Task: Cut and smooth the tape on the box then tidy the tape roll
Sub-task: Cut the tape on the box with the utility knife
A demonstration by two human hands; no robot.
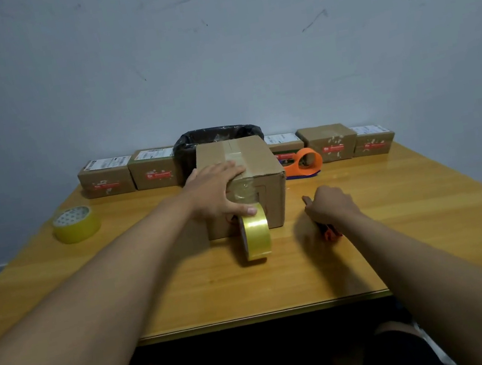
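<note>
The brown cardboard box (241,182) sits mid-table, a clear tape strip running over its top and down its near face. The left hand (217,190) lies flat over the near top edge, fingers spread, thumb pressing the near face just above the yellow tape roll (256,235), which stands on edge touching the box's base. To the right, the right hand (330,207) is clenched around an orange-handled cutter (329,231) on the wooden table (186,285). A second yellow tape roll (76,224) lies far left; an orange tape dispenser (304,162) rests beyond the box.
</note>
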